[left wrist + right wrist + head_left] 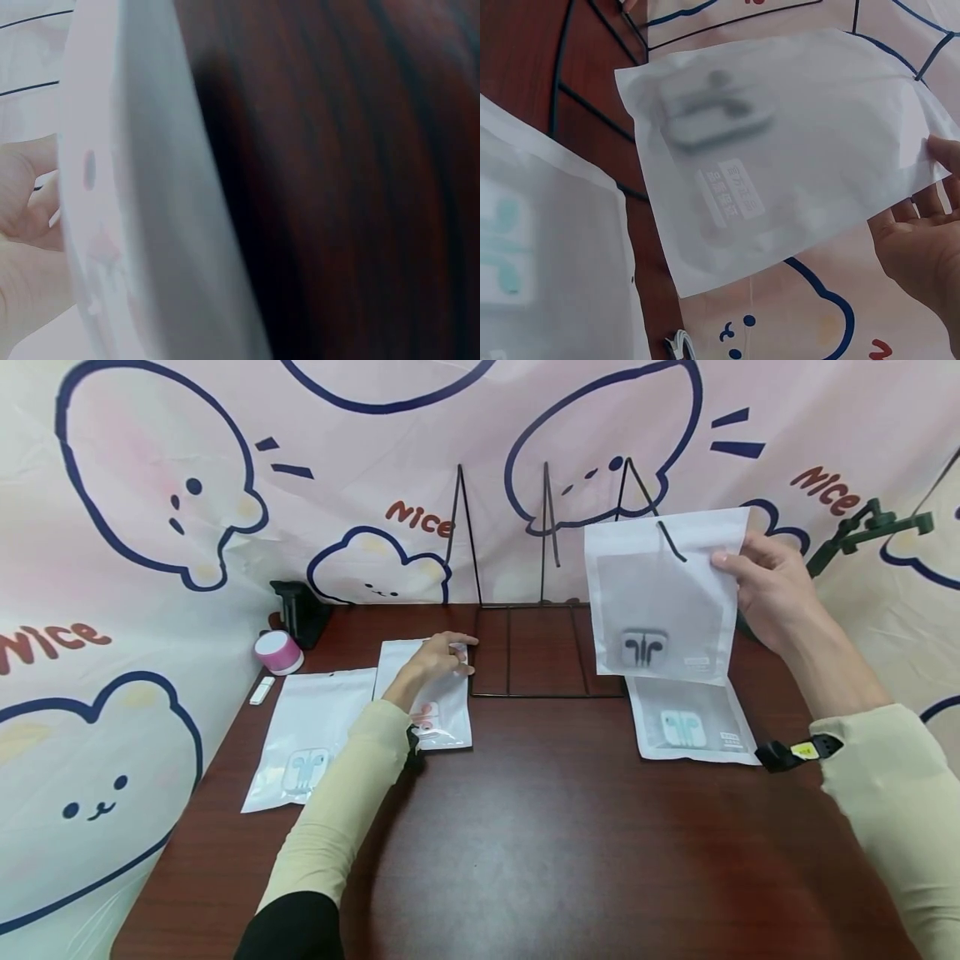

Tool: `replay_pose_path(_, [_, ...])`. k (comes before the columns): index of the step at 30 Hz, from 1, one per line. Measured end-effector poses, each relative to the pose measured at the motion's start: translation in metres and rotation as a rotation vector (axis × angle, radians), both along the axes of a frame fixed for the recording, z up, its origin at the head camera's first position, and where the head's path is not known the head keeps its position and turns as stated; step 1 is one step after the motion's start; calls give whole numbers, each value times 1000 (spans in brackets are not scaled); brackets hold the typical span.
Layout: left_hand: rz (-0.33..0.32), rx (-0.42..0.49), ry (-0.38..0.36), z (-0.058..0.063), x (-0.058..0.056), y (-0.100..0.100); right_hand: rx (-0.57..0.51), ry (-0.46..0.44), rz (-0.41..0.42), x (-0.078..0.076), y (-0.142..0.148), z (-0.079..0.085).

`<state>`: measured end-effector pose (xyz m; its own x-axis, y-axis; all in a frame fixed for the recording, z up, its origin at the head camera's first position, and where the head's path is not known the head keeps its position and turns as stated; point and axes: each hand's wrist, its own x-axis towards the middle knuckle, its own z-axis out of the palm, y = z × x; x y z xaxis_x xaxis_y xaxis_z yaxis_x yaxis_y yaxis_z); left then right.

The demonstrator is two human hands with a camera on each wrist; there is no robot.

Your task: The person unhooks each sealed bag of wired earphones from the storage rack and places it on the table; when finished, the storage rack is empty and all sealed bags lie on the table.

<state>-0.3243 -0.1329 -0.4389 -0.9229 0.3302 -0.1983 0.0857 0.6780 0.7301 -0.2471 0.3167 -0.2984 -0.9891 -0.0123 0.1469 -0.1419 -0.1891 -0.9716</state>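
In the head view my right hand (776,581) pinches the right edge of a white pouch (663,602) with dark earphones inside. That pouch is upright at a black wire hook (671,542), whose end shows in front of the pouch's top. Below it lies another pouch (693,731) with pale blue earphones. At centre left, my left hand (438,660) reaches over the top of a pouch (450,727) with pink earphones, its fingers extended at the top edge. In the left wrist view, that pouch (187,247) partly hides the left fingertips.
A wire rack (551,696) with upright prongs stands at the back. Left are another pouch (322,718), a pink-and-white jar (279,653), a small white piece (262,691) and a black stand (300,614). A green clamp arm (870,531) juts in at right.
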Motion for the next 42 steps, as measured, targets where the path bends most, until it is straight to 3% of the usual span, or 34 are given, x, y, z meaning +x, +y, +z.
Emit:
replay_pose_path(15, [15, -3, -6, 0, 0, -3, -20, 52, 9, 26, 4, -6])
replay_pose_path(32, [32, -5, -5, 2, -1, -5, -62, 169, 24, 53, 15, 2])
replay_pose_path(42, [31, -2, 6, 4, -3, -4, -44, 259, -87, 67, 58, -2])
